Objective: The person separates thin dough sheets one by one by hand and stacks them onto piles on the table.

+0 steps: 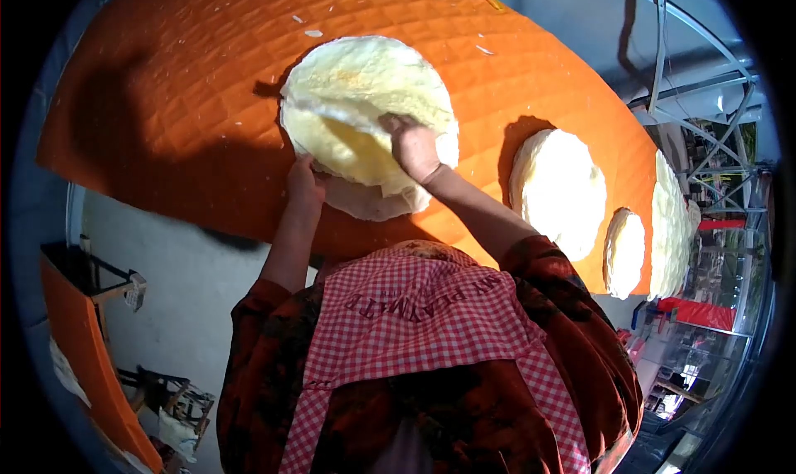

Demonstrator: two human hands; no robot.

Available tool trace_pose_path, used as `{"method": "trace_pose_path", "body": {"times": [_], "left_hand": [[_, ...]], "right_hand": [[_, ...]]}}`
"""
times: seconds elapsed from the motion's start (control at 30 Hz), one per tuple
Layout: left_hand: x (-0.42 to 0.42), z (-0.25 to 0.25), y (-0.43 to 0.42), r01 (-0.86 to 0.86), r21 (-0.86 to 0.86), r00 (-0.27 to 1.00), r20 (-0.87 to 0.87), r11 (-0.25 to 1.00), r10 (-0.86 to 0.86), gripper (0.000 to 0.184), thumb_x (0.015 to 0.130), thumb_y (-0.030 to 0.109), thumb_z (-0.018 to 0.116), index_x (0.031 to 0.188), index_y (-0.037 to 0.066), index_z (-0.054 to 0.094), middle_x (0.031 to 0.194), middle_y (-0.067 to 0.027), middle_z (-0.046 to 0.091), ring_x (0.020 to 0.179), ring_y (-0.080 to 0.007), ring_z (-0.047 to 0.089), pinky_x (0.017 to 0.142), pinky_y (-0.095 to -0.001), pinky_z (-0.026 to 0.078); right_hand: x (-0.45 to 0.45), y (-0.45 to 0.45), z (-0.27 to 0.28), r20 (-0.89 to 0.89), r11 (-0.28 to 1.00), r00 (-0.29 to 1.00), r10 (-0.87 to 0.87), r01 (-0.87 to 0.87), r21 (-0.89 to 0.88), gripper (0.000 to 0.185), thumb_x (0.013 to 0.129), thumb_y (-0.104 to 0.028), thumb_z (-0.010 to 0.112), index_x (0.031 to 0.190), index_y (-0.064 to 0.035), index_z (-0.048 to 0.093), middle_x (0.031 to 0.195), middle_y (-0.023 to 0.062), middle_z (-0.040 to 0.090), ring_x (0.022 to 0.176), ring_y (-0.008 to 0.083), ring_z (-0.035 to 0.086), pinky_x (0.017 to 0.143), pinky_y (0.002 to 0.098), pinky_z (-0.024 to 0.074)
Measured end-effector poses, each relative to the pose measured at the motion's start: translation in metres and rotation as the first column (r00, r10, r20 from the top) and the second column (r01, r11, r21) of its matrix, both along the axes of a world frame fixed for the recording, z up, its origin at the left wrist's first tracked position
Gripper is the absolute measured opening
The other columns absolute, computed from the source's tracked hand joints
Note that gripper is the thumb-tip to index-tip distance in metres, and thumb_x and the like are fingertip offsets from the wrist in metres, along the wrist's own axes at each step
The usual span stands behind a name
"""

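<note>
A stack of large, thin, round pale-yellow flatbreads [365, 68] lies on an orange quilted cloth in the middle of the view. Its top sheet is partly lifted, with a raised fold running across it and a shadow beneath. My right hand [414, 149] is closed at that fold, over the right half of the stack; its fingertips are partly hidden. At the near left rim, my left hand [308, 181] pinches the edge of the flatbread, thumb on top. Below the near rim, the paler underside or a lower sheet shows.
The orange quilted cloth [199, 76] covers the table, with small white scraps on it. To the right lie a round stack [560, 192], a smaller one [624, 253] and another large one [670, 229]. Metal frames [730, 134] stand beyond. A second orange surface [91, 358] is lower left.
</note>
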State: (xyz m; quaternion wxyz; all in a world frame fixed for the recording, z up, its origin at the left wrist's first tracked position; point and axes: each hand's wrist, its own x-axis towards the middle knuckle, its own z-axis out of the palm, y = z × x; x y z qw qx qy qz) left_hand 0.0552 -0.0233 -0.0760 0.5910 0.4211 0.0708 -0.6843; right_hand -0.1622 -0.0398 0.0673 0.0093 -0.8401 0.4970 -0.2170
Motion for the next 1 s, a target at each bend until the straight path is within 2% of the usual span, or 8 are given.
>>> {"method": "trace_pose_path", "body": {"times": [0.17,0.4,0.5,0.6,0.67,0.87,0.97,1.0], "left_hand": [[0.003,0.019,0.005,0.117,0.018,0.984,0.13,0.993,-0.119,0.044,0.08,0.0,0.054,0.122,0.008,0.047,0.107,-0.0105,0.055,0.09,-0.026,0.057,0.073,-0.0423,0.05],[-0.018,0.026,0.022,0.251,-0.066,0.951,0.201,0.966,-0.233,0.054,0.074,-0.006,0.057,0.124,0.008,0.044,0.109,-0.0089,0.054,0.093,-0.0264,0.058,0.069,-0.0373,0.052],[-0.026,0.038,0.032,0.248,-0.211,0.959,0.193,0.946,-0.208,0.058,0.072,-0.006,0.061,0.124,0.009,0.044,0.113,-0.0085,0.053,0.094,-0.0267,0.058,0.067,-0.0372,0.052],[-0.029,0.025,0.027,0.264,-0.061,0.96,0.108,0.963,-0.257,0.057,0.074,-0.007,0.061,0.127,0.006,0.043,0.116,-0.0105,0.053,0.103,-0.0274,0.055,0.081,-0.0402,0.052],[-0.028,0.018,0.029,0.28,-0.145,0.957,0.121,0.949,-0.263,0.056,0.075,-0.005,0.062,0.126,0.006,0.043,0.116,-0.0097,0.053,0.104,-0.0265,0.054,0.084,-0.0404,0.05],[-0.03,0.029,0.033,0.259,-0.19,0.963,0.132,0.947,-0.237,0.048,0.077,0.001,0.064,0.122,0.005,0.048,0.115,-0.0091,0.054,0.102,-0.025,0.054,0.085,-0.0402,0.048],[-0.034,0.019,0.035,0.251,-0.173,0.961,0.161,0.952,-0.224,0.047,0.078,0.003,0.064,0.121,0.005,0.048,0.114,-0.009,0.054,0.102,-0.0246,0.054,0.084,-0.0394,0.048],[-0.032,0.012,0.034,0.26,-0.168,0.957,0.173,0.951,-0.231,0.047,0.078,0.003,0.064,0.121,0.005,0.048,0.115,-0.0089,0.054,0.102,-0.0245,0.055,0.084,-0.0392,0.048]], "right_hand": [[0.003,0.019,-0.087,-0.145,0.999,0.989,0.032,-0.036,-0.024,0.029,0.075,-0.014,0.052,0.102,-0.0113,0.062,0.112,0.0058,0.058,0.106,0.0272,0.053,0.083,0.0411,0.0454],[0.005,0.011,-0.056,-0.065,0.99,0.997,0.039,-0.03,0.137,0.026,0.074,-0.012,0.053,0.099,-0.0094,0.061,0.106,0.0062,0.06,0.102,0.0272,0.055,0.08,0.0401,0.0458],[0.013,0.009,-0.051,-0.067,1.0,0.997,0.026,-0.026,-0.005,0.026,0.075,-0.013,0.053,0.1,-0.0096,0.061,0.103,0.0072,0.061,0.103,0.0263,0.055,0.083,0.0411,0.0448],[0.013,0.022,-0.076,-0.244,0.995,0.969,0.044,-0.019,0.101,0.039,0.076,-0.02,0.057,0.113,-0.011,0.059,0.118,0.0086,0.053,0.114,0.027,0.046,0.091,0.0433,0.0402],[0.015,0.028,-0.075,-0.25,0.987,0.968,0.028,0.013,0.162,0.044,0.077,-0.018,0.056,0.12,-0.0111,0.056,0.127,0.0083,0.05,0.119,0.0275,0.044,0.095,0.0427,0.0373],[0.016,0.032,-0.062,-0.209,0.996,0.976,0.059,-0.042,0.084,0.046,0.077,-0.018,0.056,0.122,-0.0108,0.054,0.125,0.0078,0.052,0.118,0.027,0.045,0.093,0.0423,0.0386],[0.016,0.019,-0.058,-0.25,0.952,0.967,0.048,0.032,0.305,0.041,0.079,-0.021,0.056,0.119,-0.0093,0.055,0.123,0.0081,0.054,0.117,0.0258,0.046,0.09,0.0422,0.0402],[0.017,0.018,-0.056,-0.202,0.974,0.979,0.037,0.01,0.226,0.04,0.079,-0.021,0.056,0.118,-0.0088,0.056,0.122,0.0081,0.054,0.116,0.0254,0.047,0.089,0.0419,0.0407]]}}
